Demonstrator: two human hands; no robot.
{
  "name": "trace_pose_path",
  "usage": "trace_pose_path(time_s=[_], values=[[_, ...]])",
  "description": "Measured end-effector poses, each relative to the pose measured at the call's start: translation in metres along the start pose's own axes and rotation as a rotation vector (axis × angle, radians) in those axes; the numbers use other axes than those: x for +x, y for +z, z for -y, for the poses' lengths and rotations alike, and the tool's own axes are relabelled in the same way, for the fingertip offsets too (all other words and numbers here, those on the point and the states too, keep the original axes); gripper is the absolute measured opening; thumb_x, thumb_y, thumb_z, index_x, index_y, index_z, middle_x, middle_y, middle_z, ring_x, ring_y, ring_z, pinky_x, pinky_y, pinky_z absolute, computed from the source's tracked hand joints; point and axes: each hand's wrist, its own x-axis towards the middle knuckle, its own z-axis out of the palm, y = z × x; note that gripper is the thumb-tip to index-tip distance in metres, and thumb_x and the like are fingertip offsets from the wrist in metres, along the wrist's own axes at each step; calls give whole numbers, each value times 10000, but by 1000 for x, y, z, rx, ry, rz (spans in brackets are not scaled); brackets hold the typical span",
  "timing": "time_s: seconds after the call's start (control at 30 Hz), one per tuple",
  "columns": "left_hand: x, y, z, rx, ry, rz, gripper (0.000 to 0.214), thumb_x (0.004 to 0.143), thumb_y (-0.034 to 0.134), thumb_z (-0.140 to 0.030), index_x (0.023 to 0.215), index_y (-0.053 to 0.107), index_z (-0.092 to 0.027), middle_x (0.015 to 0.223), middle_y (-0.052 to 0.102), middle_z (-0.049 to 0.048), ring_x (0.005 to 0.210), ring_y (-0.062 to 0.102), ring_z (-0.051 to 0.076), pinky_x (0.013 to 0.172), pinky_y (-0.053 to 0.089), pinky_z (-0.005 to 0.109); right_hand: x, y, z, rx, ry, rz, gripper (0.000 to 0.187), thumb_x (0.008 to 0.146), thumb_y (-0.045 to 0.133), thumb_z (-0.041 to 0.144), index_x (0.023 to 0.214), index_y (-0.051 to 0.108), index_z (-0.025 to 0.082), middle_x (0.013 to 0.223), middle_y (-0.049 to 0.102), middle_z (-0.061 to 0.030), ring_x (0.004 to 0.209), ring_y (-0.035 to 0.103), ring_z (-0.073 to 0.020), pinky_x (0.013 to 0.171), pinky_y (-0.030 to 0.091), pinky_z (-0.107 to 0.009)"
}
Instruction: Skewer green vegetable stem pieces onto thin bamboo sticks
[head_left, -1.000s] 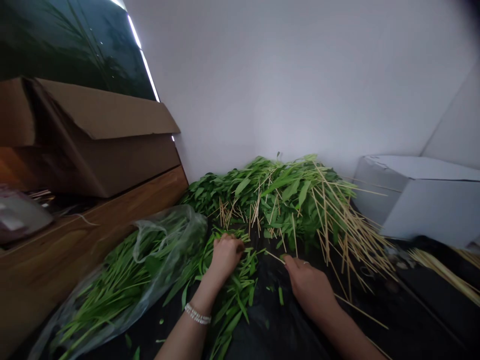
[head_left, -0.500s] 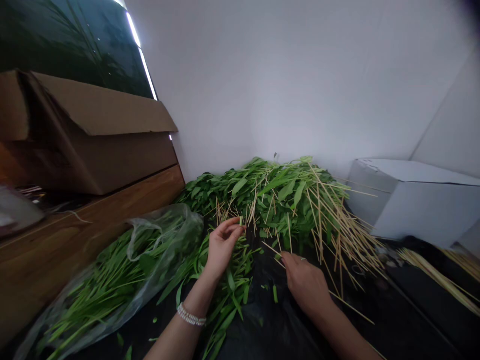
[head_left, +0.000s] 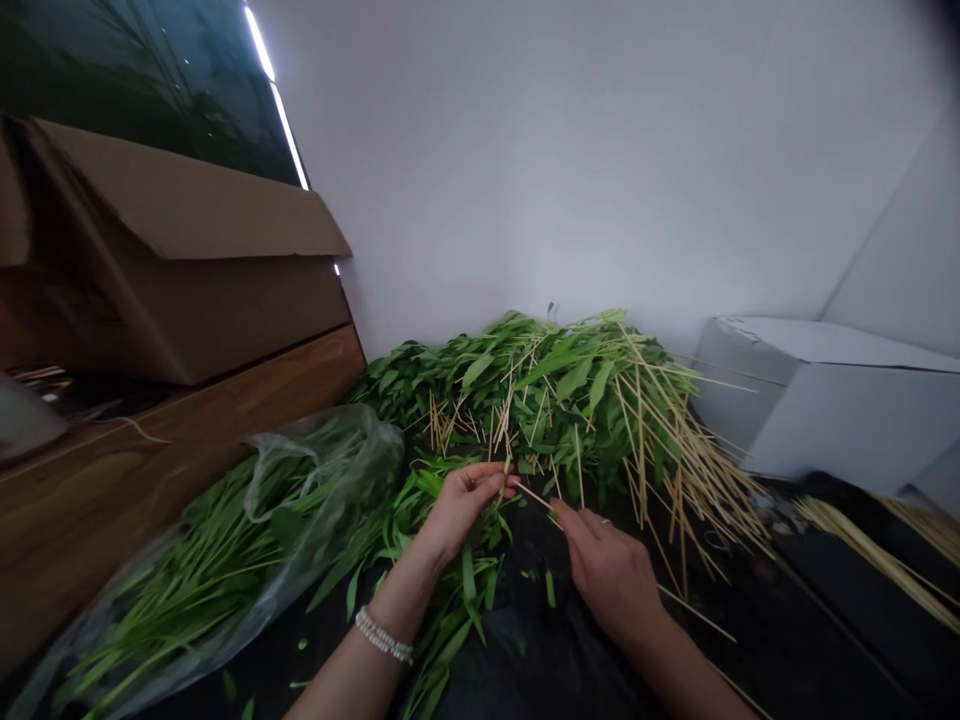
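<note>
My left hand (head_left: 459, 508) pinches a short green stem piece (head_left: 507, 470) between thumb and fingertips, above a heap of loose cut leaves (head_left: 457, 580). My right hand (head_left: 611, 575) grips a thin bamboo skewer (head_left: 534, 496) whose tip points up-left, almost touching the stem piece. Behind both hands lies a big pile of skewered green leaves (head_left: 555, 390), their sticks fanning out to the right. A beaded bracelet sits on my left wrist.
A clear plastic bag of green stalks (head_left: 225, 540) lies at the left on the black sheet (head_left: 540, 660). A wooden ledge (head_left: 150, 470) carries a cardboard box (head_left: 187, 270). A white box (head_left: 825, 400) stands at the right, loose skewers (head_left: 885, 560) beside it.
My left hand rose from the leaf heap with a stem piece and came toward the skewer tip. My right hand shifted slightly left, still on the skewer.
</note>
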Motion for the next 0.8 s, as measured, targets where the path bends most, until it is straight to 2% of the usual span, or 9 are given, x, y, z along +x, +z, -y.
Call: trace_pose_path(time_s=[0.17, 0.57, 0.73, 0.8], values=[[0, 0, 0, 41, -1, -34, 411, 617, 813, -406, 910, 718, -135, 876, 762, 84, 773, 708, 197, 811, 545, 334, -1, 1, 0, 4, 0, 14, 361, 934, 362, 109, 1184, 617, 162, 786, 643, -37, 675, 595, -132, 623, 396, -236], [-1, 1, -1, 92, 23, -13, 351, 616, 822, -369, 863, 729, -137, 813, 759, 64, 724, 702, 177, 781, 548, 313, -1, 0, -1, -6, -2, 72, 364, 918, 381, 104, 1198, 602, 173, 804, 653, -40, 687, 601, -134, 622, 383, -227], [-2, 2, 0, 181, 38, -4, 324, 606, 826, -359, 818, 737, -131, 773, 749, 60, 680, 685, 171, 738, 548, 305, -4, 5, 1, -12, 31, 56, 352, 924, 375, 98, 1165, 617, 184, 782, 648, -28, 646, 589, -129, 600, 364, -234], [-1, 2, -1, 183, 46, 12, 340, 621, 819, -352, 868, 737, -134, 786, 751, 61, 678, 681, 164, 734, 541, 295, -4, 6, 2, 11, 36, 42, 355, 930, 357, 96, 1158, 617, 177, 780, 646, -28, 646, 590, -129, 602, 365, -234]])
